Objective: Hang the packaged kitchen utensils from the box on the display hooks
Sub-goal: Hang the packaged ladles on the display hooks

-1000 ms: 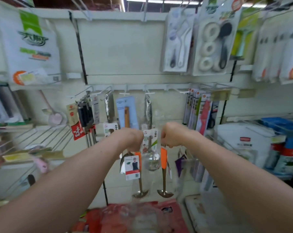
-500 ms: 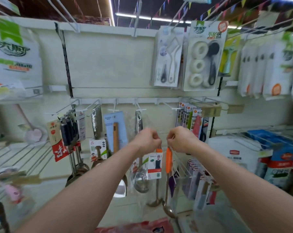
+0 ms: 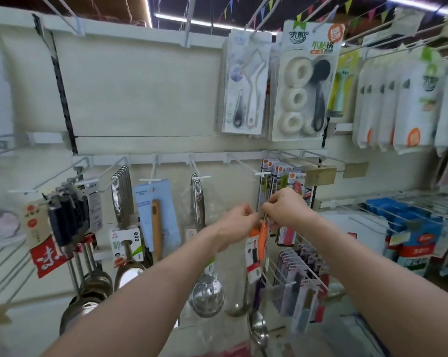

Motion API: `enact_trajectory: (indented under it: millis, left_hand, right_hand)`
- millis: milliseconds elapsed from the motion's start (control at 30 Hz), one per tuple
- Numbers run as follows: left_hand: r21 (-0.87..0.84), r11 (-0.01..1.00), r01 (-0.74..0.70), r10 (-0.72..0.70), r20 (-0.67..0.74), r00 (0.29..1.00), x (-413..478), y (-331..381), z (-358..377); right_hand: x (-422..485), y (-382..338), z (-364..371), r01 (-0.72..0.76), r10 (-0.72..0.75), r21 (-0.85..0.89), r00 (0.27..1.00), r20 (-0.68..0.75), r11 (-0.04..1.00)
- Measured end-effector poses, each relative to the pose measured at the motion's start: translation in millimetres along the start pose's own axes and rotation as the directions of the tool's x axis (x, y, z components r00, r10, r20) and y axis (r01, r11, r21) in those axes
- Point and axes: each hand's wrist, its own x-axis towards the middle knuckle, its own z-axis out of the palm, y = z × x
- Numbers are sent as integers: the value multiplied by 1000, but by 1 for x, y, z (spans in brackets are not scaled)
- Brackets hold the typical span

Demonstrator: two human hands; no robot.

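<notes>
Beneath hook [image 3: 263, 173], fingers [image 3: 249, 215] pinching packaged ladle [image 3: 262, 239]

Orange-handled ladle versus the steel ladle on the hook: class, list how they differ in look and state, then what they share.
Handle: the orange-handled ladle has an orange grip; the steel ladle is silver metal all along.
Support: the steel ladle hangs from a hook; the orange-handled ladle is on no hook, its top pinched by the left hand and right hand.
Shared: both point handle up, bowl down.
</notes>
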Motion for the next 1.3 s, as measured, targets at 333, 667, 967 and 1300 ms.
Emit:
enact_trajectory:
  millis: [333, 667, 967, 1300]
  left_hand:
    - [-406, 914, 0, -173, -389, 905, 44, 10, 45]
    - [-342, 938, 63, -236, -494, 837, 61, 12, 52]
    - [-309, 949, 59, -238, -581, 778, 50, 4, 21]
    - [-145, 985, 93, -144, -394, 908, 46, 16, 5]
  right_hand:
    - [41, 4, -16, 64, -100, 231, 984, 147, 971]
    - [58, 24, -34, 75, -272, 423, 862, 428, 903]
    - [57, 25, -28, 298, -352, 212, 884, 306, 931]
    - [65, 17, -15, 283, -328, 397, 943, 49, 873]
